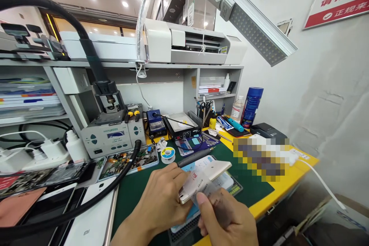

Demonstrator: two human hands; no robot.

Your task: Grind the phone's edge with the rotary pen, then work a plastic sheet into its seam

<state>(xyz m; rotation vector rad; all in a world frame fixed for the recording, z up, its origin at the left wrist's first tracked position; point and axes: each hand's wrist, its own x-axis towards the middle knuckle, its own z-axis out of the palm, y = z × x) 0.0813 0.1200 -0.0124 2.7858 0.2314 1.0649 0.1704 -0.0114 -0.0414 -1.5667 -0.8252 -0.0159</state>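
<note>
My left hand (163,196) is closed around one end of a pale gold-edged smartphone (220,170), held tilted above the bench. A thin see-through plastic film (198,182) with faint print lies over the phone's near part. My right hand (233,221) pinches the loose end of this film between thumb and fingers, close to the phone. Under both hands are a light blue-and-white item (227,181) and a dark perforated tray (187,232), both partly hidden. They rest on a green mat (255,186). Behind the phone lies a dark pen-shaped soldering iron handle (196,157).
A thick black hose (115,186) curves across the left side, over several phones and a tray of small parts (141,159). Behind stand a solder spool (167,155), a grey rework station (113,138) and a heating plate (181,125). A lamp (253,23) hangs above right.
</note>
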